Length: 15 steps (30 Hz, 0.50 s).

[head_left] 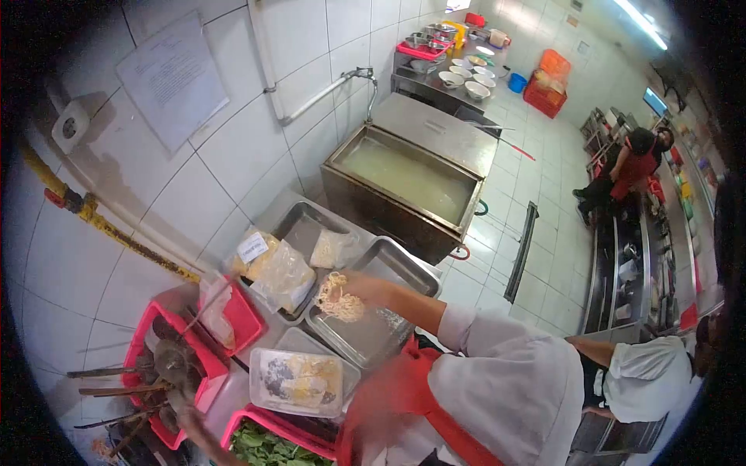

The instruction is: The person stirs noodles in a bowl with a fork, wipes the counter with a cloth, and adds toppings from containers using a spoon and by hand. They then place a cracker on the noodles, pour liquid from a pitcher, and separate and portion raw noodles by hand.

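Note:
My right hand (364,290) is closed on a tangle of pale noodles (339,304), held above a shallow metal tray (396,272). At the lower left, my left hand (185,412) reaches in among wooden-handled strainers (171,359) in a pink basket (214,384); its fingers are blurred, and their grip cannot be made out. Left of the noodles, plastic bags of noodles (286,281) lie over a second metal tray (299,221), along with a smaller noodle bag (332,248). A clear plastic container (295,382) with yellowish and dark contents is between my hands.
A pink basket of green leaves (272,444) is at the bottom. Beyond the trays stands a metal vat (412,175) of cloudy liquid. Several white bowls (477,91) are on a far counter. A co-worker (641,380) is at the right; people (633,163) work farther back.

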Tool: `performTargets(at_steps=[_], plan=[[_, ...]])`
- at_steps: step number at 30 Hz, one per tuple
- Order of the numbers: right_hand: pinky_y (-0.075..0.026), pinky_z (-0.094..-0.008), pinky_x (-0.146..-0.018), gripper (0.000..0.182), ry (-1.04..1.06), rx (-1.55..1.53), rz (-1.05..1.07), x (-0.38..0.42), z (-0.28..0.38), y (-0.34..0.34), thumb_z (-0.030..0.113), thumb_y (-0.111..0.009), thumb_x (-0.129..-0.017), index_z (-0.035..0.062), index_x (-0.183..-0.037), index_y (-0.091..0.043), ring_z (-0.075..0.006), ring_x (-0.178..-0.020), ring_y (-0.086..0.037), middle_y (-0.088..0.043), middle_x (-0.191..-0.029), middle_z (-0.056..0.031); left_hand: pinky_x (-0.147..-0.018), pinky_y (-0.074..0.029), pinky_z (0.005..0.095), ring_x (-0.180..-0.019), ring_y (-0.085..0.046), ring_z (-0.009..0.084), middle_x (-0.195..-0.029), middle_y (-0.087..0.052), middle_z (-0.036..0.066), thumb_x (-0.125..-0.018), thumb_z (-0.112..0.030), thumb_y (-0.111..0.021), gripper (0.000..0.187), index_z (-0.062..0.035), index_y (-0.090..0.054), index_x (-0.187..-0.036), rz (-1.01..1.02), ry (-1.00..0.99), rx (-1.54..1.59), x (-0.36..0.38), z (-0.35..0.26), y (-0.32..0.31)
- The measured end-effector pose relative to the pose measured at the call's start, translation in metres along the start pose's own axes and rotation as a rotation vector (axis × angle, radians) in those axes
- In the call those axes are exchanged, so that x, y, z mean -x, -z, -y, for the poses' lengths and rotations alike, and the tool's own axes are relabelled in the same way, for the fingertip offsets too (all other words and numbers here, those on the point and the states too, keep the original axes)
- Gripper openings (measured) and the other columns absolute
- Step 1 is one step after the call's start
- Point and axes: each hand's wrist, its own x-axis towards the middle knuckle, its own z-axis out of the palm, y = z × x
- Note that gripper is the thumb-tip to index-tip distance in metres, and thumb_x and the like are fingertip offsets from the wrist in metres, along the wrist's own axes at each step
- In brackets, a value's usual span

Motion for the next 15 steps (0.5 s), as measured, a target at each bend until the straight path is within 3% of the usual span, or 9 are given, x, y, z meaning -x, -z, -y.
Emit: performTargets(at_steps=[1, 3, 5, 6, 7, 8, 9, 10, 15], plan=[[-0.052, -0.0318, -0.069, 0.039, -0.007, -0.043, -0.005, 0.002, 0.007, -0.007, 0.007, -0.069, -0.068, 0.0014, -0.104, -0.056, -0.0191, -0.08, -0.062, -0.063, -0.093, -0.0085, -0.096, -0.036, 0.0364, -0.105, -0.05, 0.0236, -0.127, -0.046, 0.006, -0.088, -0.018, -0.047, 0.048, -0.0012, -0.037, -0.132, -0.109, -0.041, 0.079, -0.024, 0.046, 0.01], [-0.052, -0.0312, -0.069, 0.039, 0.003, -0.008, -0.013, -0.004, 0.005, -0.006, 0.007, -0.068, -0.068, 0.0012, -0.105, -0.056, -0.0188, -0.08, -0.062, -0.063, -0.092, -0.0087, -0.086, -0.044, 0.0329, -0.101, -0.052, 0.0226, -0.107, -0.056, 0.013, -0.09, -0.025, -0.05, 0.045, 0.0029, -0.045, -0.124, 0.148, 0.162, 0.334, -0.087, 0.067, 0.059], [-0.053, -0.0305, -0.066, 0.037, 0.097, 0.083, 0.049, -0.024, -0.002, 0.019, 0.007, -0.069, -0.068, 0.0008, -0.103, -0.058, -0.0179, -0.076, -0.063, -0.064, -0.088, -0.0082, -0.094, -0.041, 0.0339, -0.11, -0.048, 0.0249, -0.114, -0.053, 0.018, -0.09, -0.03, -0.051, 0.052, 0.0036, -0.041, -0.128, -0.191, 0.038, 0.363, -0.078, -0.094, 0.03], [-0.053, -0.0305, -0.063, 0.037, 0.151, 0.111, 0.138, -0.039, -0.013, 0.032, 0.006, -0.071, -0.067, 0.0007, -0.101, -0.059, -0.0173, -0.073, -0.064, -0.064, -0.084, -0.0075, -0.096, -0.04, 0.0339, -0.11, -0.048, 0.0256, -0.116, -0.052, 0.02, -0.09, -0.029, -0.053, 0.053, 0.0032, -0.041, -0.13, -0.326, -0.396, -0.427, -0.075, -0.127, 0.024], [-0.053, -0.0307, -0.061, 0.035, 0.088, 0.068, 0.086, -0.017, 0.017, 0.005, 0.009, -0.071, -0.068, 0.0018, -0.101, -0.059, -0.017, -0.072, -0.063, -0.064, -0.084, -0.0076, -0.092, -0.042, 0.0348, -0.105, -0.051, 0.0278, -0.118, -0.053, 0.02, -0.09, -0.027, -0.054, 0.047, 0.0043, -0.047, -0.124, -0.424, -0.152, -0.203, -0.081, -0.187, 0.024], [-0.053, -0.0308, -0.06, 0.034, 0.014, 0.03, 0.049, 0.007, 0.051, -0.015, 0.011, -0.071, -0.069, 0.0029, -0.1, -0.059, -0.0167, -0.071, -0.063, -0.064, -0.084, -0.0078, -0.08, -0.048, 0.0369, -0.091, -0.059, 0.0283, -0.104, -0.061, 0.021, -0.088, -0.03, -0.058, 0.041, 0.0061, -0.058, -0.108, -0.522, -0.199, -0.071, -0.087, -0.225, 0.016], [-0.053, -0.0311, -0.056, 0.033, 0.165, -0.032, 0.055, 0.002, 0.047, -0.014, 0.013, -0.072, -0.07, 0.0032, -0.099, -0.058, -0.0172, -0.068, -0.063, -0.064, -0.084, -0.0087, -0.063, -0.049, 0.0404, -0.072, -0.063, 0.0284, -0.083, -0.065, 0.021, -0.083, -0.032, -0.061, 0.039, 0.0054, -0.062, -0.09, -0.829, -0.149, -0.503, -0.09, -0.269, 0.014], [-0.054, -0.0308, -0.06, 0.036, -0.077, -0.065, 0.191, -0.004, 0.067, -0.015, 0.011, -0.071, -0.069, 0.0022, -0.101, -0.057, -0.0188, -0.072, -0.064, -0.063, -0.086, -0.0096, -0.056, -0.046, 0.0421, -0.063, -0.063, 0.0302, -0.07, -0.064, 0.021, -0.079, -0.035, -0.064, 0.038, 0.0025, -0.063, -0.079, -0.861, -0.44, -0.522, -0.102, -0.242, 0.027], [-0.054, -0.0318, -0.065, 0.036, 0.281, -0.134, 0.233, 0.008, 0.104, -0.086, 0.003, -0.069, -0.066, 0.0017, -0.1, -0.056, -0.0199, -0.075, -0.063, -0.062, -0.089, -0.0108, -0.047, -0.042, 0.039, -0.048, -0.055, 0.0329, -0.055, -0.056, 0.017, -0.082, -0.026, -0.061, 0.031, -0.0017, -0.059, -0.063, -0.831, -0.697, -0.388, -0.073, -0.432, -0.04]])
